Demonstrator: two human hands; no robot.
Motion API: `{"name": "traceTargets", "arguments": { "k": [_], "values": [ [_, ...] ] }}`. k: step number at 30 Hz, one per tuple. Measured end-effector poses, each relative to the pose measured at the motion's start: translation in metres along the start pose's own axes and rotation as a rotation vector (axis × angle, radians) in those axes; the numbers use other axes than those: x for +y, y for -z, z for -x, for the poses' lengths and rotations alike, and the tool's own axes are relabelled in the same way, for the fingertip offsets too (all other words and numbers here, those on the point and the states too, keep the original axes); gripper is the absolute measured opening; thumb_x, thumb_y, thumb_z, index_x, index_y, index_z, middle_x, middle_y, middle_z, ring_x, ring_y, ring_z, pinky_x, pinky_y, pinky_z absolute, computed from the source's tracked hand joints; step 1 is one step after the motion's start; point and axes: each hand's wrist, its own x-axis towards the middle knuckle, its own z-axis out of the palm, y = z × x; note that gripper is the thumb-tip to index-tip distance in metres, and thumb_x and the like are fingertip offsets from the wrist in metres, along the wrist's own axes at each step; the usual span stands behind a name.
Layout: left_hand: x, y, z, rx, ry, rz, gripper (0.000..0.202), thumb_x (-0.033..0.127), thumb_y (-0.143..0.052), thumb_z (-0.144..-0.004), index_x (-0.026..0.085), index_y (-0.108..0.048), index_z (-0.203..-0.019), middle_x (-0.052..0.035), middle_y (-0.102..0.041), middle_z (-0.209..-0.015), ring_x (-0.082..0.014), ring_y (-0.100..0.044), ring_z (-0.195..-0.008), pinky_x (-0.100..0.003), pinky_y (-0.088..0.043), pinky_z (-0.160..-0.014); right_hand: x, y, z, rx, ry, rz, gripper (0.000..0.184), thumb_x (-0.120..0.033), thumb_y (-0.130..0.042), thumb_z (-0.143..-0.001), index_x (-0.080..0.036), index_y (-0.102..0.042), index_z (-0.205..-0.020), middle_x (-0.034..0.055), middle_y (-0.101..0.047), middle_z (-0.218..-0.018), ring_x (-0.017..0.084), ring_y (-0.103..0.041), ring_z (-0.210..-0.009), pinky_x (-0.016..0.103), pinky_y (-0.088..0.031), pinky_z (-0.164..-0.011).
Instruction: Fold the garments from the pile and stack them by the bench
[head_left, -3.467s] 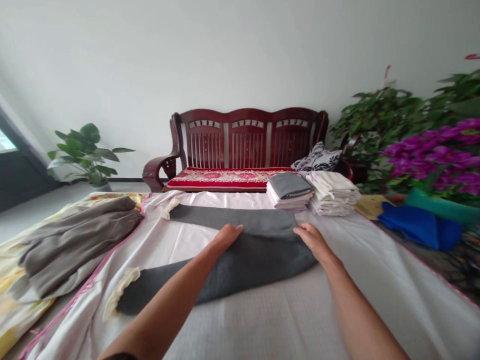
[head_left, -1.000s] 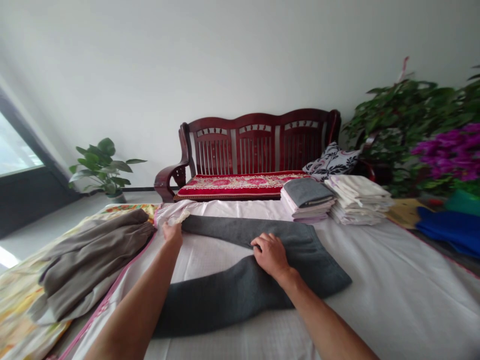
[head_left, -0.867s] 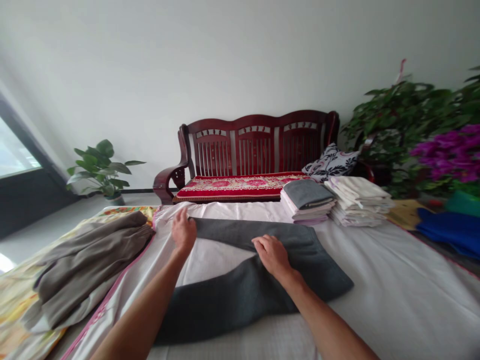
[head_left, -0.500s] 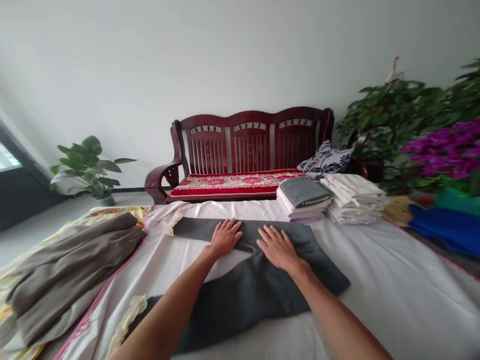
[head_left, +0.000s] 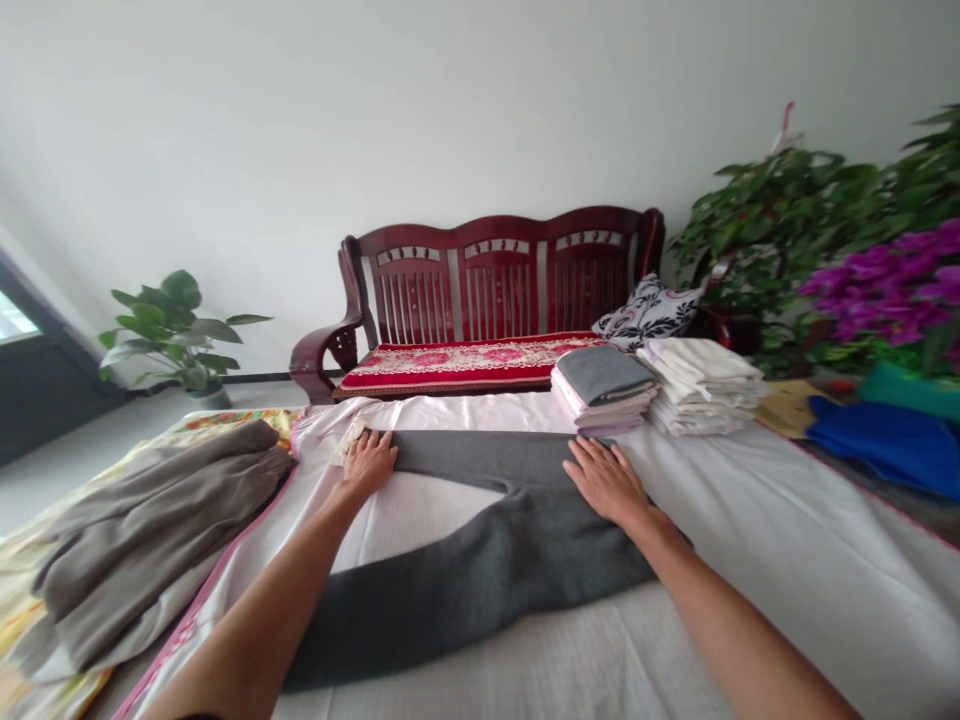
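Note:
Dark grey trousers (head_left: pixel 480 560) lie spread out on a white cloth (head_left: pixel 780 580), their legs pointing left and the waist at the right. My left hand (head_left: pixel 370 462) rests flat on the far leg near its cream lace cuff (head_left: pixel 349 440), fingers stretched out. Flat on the trousers close to the waist is my right hand (head_left: pixel 606 478), its fingers spread. Neither hand grips the fabric. My left forearm hides the cuff end of the near leg.
Folded stacks, one grey-topped (head_left: pixel 606 376) and one white (head_left: pixel 701 380), stand at the cloth's far edge. Brown garments (head_left: pixel 165 540) lie at the left; blue cloth (head_left: pixel 885 448) lies at the right. Behind are a wooden bench (head_left: pixel 495 270) and potted plants (head_left: pixel 187 340).
My hands have slid apart over the trousers: the left towards the lace cuff, the right towards the waist. The far leg looks straighter.

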Motion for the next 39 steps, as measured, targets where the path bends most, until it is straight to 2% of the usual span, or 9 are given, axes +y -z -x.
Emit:
{"name": "traceTargets", "arguments": {
  "k": [6,9,12,18,23,26,29,33,39],
  "values": [
    [0.007,-0.038,0.081,-0.275,-0.288,-0.366,0.004,0.025,-0.066,-0.084,0.022,-0.069,-0.083,-0.0080,-0.068,-0.097,-0.0280,-0.059,-0.110,-0.040,-0.037,-0.109,-0.012,0.010,0.005,0.162,0.064,0.012,0.043,-0.034,-0.041,-0.100,-0.016,-0.061,-0.134,0.0131,-0.060,-0.142,0.029,-0.049,-0.136,0.052,-0.025,-0.119],
    [0.011,-0.040,0.119,-0.425,-0.420,-0.710,0.021,0.039,-0.060,-0.087,0.022,-0.071,-0.092,-0.0091,-0.067,-0.097,-0.0278,-0.061,-0.100,-0.040,-0.043,-0.098,-0.025,0.018,0.019,0.233,0.125,-0.008,0.042,-0.029,-0.043,-0.099,-0.015,-0.061,-0.134,0.0123,-0.062,-0.141,0.029,-0.051,-0.134,0.051,-0.027,-0.118],
    [0.014,-0.030,0.133,-0.497,-0.430,-0.831,0.021,0.039,-0.063,-0.082,0.021,-0.068,-0.091,-0.0085,-0.067,-0.098,-0.0271,-0.061,-0.099,-0.035,-0.045,-0.088,-0.040,0.020,0.038,0.217,0.203,-0.015,0.046,-0.032,-0.043,-0.099,-0.018,-0.057,-0.140,0.0099,-0.058,-0.146,0.029,-0.046,-0.138,0.050,-0.027,-0.119],
    [0.014,0.011,0.125,-0.714,-0.326,-0.733,0.027,0.032,-0.058,-0.079,0.022,-0.062,-0.104,-0.0014,-0.070,-0.090,-0.0198,-0.064,-0.081,-0.028,-0.045,-0.071,-0.047,0.008,0.057,0.046,0.188,0.014,0.054,-0.043,-0.041,-0.099,-0.019,-0.051,-0.147,0.0103,-0.048,-0.155,0.032,-0.038,-0.144,0.053,-0.026,-0.119],
    [0.012,0.073,0.109,-0.953,-0.207,-0.789,0.044,0.043,-0.065,-0.075,0.023,-0.065,-0.115,-0.0004,-0.074,-0.100,-0.0232,-0.068,-0.091,-0.028,-0.048,-0.076,-0.044,0.003,0.055,0.036,0.174,-0.003,0.056,-0.044,-0.041,-0.100,-0.019,-0.048,-0.149,0.0105,-0.045,-0.157,0.031,-0.035,-0.146,0.052,-0.022,-0.121],
    [0.006,0.111,0.098,-0.929,-0.145,-0.924,0.039,0.044,-0.068,-0.072,0.023,-0.070,-0.105,0.0001,-0.075,-0.098,-0.0248,-0.069,-0.093,-0.029,-0.051,-0.076,-0.043,0.003,0.054,0.041,0.179,-0.003,0.055,-0.043,-0.041,-0.100,-0.019,-0.049,-0.149,0.0107,-0.045,-0.157,0.031,-0.036,-0.146,0.052,-0.023,-0.121],
    [-0.001,0.130,0.098,-0.705,-0.146,-1.115,0.035,0.034,-0.066,-0.074,0.022,-0.070,-0.107,-0.0040,-0.075,-0.097,-0.0282,-0.070,-0.093,-0.035,-0.053,-0.079,-0.046,0.005,0.055,0.060,0.167,0.022,0.056,-0.041,-0.043,-0.099,-0.015,-0.049,-0.149,0.0130,-0.046,-0.156,0.034,-0.037,-0.145,0.054,-0.024,-0.120],
    [0.000,0.103,0.123,-0.433,-0.431,-1.110,0.041,0.030,-0.051,-0.092,0.019,-0.062,-0.129,-0.0134,-0.066,-0.131,-0.0295,-0.064,-0.118,-0.045,-0.047,-0.104,-0.069,0.010,0.063,0.141,0.260,0.020,0.059,-0.042,-0.043,-0.100,-0.013,-0.044,-0.152,0.0159,-0.040,-0.159,0.034,-0.033,-0.148,0.056,-0.021,-0.121],
    [-0.009,0.003,0.169,-0.625,-0.797,-0.883,0.061,0.045,-0.047,-0.100,0.024,-0.034,-0.157,-0.0116,-0.029,-0.165,-0.0304,-0.023,-0.153,-0.051,-0.031,-0.121,-0.113,0.005,0.083,0.074,0.535,-0.082,0.061,-0.048,-0.037,-0.102,-0.016,-0.039,-0.154,0.0114,-0.036,-0.161,0.027,-0.031,-0.149,0.050,-0.025,-0.122]
  ]
}}
